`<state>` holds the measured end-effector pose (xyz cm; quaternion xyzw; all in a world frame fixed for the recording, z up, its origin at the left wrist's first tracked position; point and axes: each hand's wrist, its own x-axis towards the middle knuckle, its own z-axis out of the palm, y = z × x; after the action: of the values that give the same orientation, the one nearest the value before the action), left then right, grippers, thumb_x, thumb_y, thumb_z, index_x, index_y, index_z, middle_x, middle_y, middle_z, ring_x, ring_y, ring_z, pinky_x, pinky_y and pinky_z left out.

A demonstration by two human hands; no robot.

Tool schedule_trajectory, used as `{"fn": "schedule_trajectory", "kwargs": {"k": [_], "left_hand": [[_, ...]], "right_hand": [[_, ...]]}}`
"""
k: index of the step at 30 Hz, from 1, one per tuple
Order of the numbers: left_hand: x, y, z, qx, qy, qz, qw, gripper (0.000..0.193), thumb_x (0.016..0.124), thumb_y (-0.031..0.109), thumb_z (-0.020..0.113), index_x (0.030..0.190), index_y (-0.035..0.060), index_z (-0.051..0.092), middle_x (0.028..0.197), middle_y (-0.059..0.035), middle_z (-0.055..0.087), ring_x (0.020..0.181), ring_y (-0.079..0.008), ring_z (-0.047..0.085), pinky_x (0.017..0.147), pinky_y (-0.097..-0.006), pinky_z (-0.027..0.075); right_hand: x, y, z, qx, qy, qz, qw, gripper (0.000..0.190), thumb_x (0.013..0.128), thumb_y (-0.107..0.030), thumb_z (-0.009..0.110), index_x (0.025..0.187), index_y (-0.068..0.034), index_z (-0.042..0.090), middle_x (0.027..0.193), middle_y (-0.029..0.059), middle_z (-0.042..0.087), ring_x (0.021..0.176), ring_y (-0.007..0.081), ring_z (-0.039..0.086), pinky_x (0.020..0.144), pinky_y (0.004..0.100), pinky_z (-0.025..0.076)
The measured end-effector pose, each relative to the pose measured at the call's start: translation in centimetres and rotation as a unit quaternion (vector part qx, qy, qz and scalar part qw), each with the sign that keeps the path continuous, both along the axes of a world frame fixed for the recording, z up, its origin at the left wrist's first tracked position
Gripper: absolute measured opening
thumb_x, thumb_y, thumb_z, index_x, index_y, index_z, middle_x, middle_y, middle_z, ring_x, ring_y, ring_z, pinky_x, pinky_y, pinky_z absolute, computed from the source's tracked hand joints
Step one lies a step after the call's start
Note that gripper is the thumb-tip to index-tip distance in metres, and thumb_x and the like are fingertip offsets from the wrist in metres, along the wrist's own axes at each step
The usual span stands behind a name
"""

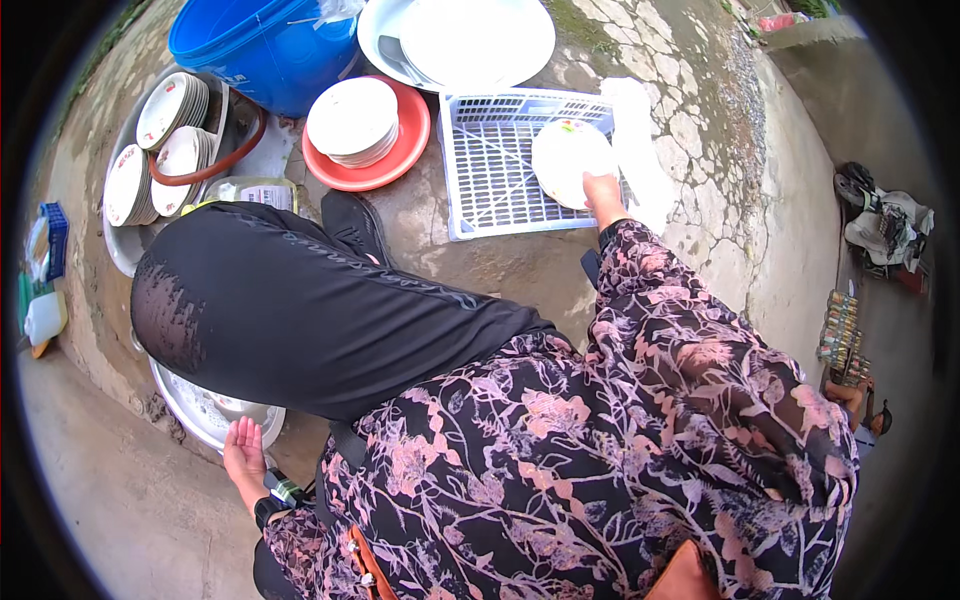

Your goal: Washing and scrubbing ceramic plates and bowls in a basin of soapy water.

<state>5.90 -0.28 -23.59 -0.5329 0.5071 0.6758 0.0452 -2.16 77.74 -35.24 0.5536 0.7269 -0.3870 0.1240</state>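
My right hand (602, 196) grips the lower right rim of a white plate (574, 157) with a coloured floral print. That plate is inside a white slotted plastic crate (491, 225), at its right end; whether more plates lie under it I cannot tell. My left hand (246, 454) is empty, palm up with the fingers stretched out. It is beside the rim of a metal basin (180, 420) that holds suds and a partly visible dish (234, 406). My bent leg in black trousers hides part of that basin.
Plate stacks (176, 109) fill a metal tub (112, 244) crossed by a brown hose (206, 174). More plates (352, 124) stand in a red basin (360, 184). Behind are a blue barrel (277, 67) and a large white basin (540, 34). A person (870, 420) sits far right, near a parked motorbike (889, 221).
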Motion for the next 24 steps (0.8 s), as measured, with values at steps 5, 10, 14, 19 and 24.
{"fn": "schedule_trajectory", "kwargs": {"k": [5, 10, 14, 19, 24], "left_hand": [[1.3, -1.0, 2.7, -0.030, -0.014, 0.027, 0.999, 0.031, 0.091, 0.014, 0.046, 0.116, -0.0039, 0.045, 0.109, -0.0166, 0.057, 0.098, -0.0277, 0.059, 0.086, -0.0412, 0.050], [-1.0, 0.8, -1.6, 0.021, -0.007, -0.010, 1.000, 0.030, 0.091, 0.014, 0.046, 0.115, -0.0040, 0.047, 0.109, -0.0170, 0.057, 0.099, -0.0282, 0.058, 0.087, -0.0412, 0.050], [0.2, -0.4, 1.8, -0.024, -0.013, 0.001, 1.000, 0.029, 0.091, 0.014, 0.046, 0.113, -0.0042, 0.048, 0.108, -0.0169, 0.057, 0.098, -0.0281, 0.058, 0.088, -0.0411, 0.050], [0.7, -0.3, 0.4, -0.007, -0.027, 0.013, 1.000, 0.027, 0.091, 0.014, 0.047, 0.111, -0.0041, 0.049, 0.106, -0.0163, 0.058, 0.096, -0.0274, 0.059, 0.087, -0.0408, 0.050], [1.0, -0.4, 1.2, -0.017, -0.027, 0.014, 0.999, 0.027, 0.090, 0.013, 0.047, 0.111, -0.0039, 0.049, 0.107, -0.0163, 0.057, 0.096, -0.0273, 0.059, 0.086, -0.0409, 0.050]], "right_hand": [[-0.5, 2.1, -6.0, 0.120, -0.047, 0.114, 0.985, 0.042, 0.081, -0.026, 0.044, 0.108, 0.003, 0.059, 0.116, 0.0243, 0.053, 0.115, 0.0357, 0.047, 0.096, 0.0383, 0.037], [3.6, 13.7, -12.1, 0.079, 0.080, 0.020, 0.993, 0.041, 0.083, -0.028, 0.041, 0.107, -0.001, 0.060, 0.117, 0.0200, 0.055, 0.112, 0.0328, 0.050, 0.092, 0.0381, 0.041], [0.5, 6.7, -9.1, 0.159, -0.181, 0.203, 0.949, 0.039, 0.084, -0.028, 0.042, 0.108, -0.004, 0.060, 0.116, 0.0192, 0.055, 0.109, 0.0322, 0.053, 0.091, 0.0372, 0.042], [1.1, 5.1, -3.7, 0.218, -0.141, 0.134, 0.956, 0.040, 0.074, -0.034, 0.059, 0.098, -0.003, 0.064, 0.103, 0.0176, 0.063, 0.098, 0.0298, 0.060, 0.085, 0.0353, 0.045], [1.3, 3.7, -3.6, 0.269, -0.197, 0.223, 0.916, 0.035, 0.072, -0.030, 0.062, 0.092, -0.001, 0.066, 0.098, 0.0176, 0.064, 0.096, 0.0287, 0.061, 0.082, 0.0358, 0.047]]}}
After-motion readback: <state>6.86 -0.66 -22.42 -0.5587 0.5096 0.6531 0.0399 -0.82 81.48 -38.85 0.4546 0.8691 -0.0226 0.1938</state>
